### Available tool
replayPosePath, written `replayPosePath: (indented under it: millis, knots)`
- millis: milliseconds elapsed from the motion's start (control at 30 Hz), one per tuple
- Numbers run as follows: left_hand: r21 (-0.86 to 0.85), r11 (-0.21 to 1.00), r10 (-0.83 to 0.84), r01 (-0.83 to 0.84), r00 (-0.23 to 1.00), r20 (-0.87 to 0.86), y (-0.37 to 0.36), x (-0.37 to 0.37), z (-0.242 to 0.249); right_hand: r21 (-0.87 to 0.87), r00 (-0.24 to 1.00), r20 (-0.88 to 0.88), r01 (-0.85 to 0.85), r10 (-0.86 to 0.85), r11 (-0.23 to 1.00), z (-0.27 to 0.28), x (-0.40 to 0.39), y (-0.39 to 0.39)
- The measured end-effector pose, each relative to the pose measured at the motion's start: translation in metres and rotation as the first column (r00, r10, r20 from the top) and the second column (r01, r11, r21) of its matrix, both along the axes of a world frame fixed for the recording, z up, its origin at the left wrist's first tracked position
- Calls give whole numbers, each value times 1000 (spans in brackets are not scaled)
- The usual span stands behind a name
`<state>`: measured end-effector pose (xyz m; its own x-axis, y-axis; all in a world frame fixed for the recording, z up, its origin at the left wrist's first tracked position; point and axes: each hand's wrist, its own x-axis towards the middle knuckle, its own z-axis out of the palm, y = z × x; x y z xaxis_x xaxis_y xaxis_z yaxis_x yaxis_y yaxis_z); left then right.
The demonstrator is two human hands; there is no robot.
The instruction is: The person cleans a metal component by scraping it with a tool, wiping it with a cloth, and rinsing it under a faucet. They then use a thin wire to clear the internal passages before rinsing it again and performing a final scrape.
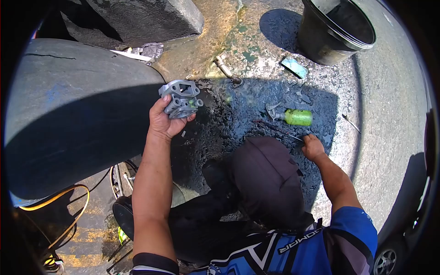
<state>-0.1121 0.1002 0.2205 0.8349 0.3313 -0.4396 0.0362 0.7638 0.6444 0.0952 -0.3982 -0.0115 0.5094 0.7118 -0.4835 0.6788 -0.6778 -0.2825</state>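
My left hand (167, 120) is closed round a grey cast-metal housing (182, 100), held up with its openings and bolt holes showing. Low over the wet ground, the fingers of my right hand (313, 147) are closed at the near end of a thin rod-like tool (282, 130). The tool's far end is dark and reddish; its exact kind I cannot make out. Just beyond it a spray bottle (298, 117) with green liquid lies on its side, its trigger head pointing left.
A black bucket (321, 46) stands at the back right. Near it lie a phone-like flat object (294, 67) and a metal pipe fitting (226, 71). A large dark rounded object (82, 114) fills the left, above a yellow hose (85, 201). A small stick (351, 123) lies right.
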Motion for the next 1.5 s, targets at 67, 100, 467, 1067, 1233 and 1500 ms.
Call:
replayPosePath:
  millis: [67, 100, 467, 1067, 1233, 1500]
  knots:
    - [15, 999, -34, 34, 999, -7, -1, 0, 2, -14, 993, -72, 92, -92, 996, 23, -2, 8]
    - [12, 999, -32, 33, 999, -15, 1, -3, -2, 11, 991, -96, 95, -94, 995, 28, -5, 9]
    - [-11, 997, -76, 76, 967, -244, 7, -16, -22, 261, 999, 49, -32, 20, 965, 73, 16, 126]
    - [21, 971, -199, 239, 853, -482, -6, 12, -44, 596, 722, -231, -425, 652, 681, 158, 7, 285]
    - [47, 974, -169, 223, 846, -505, -16, 23, -33, 548, 759, -275, -381, 590, 745, 178, -3, 301]
    - [102, 955, -194, 279, 846, -497, -17, 26, -39, 463, 793, -303, -362, 529, 809, 171, 3, 292]
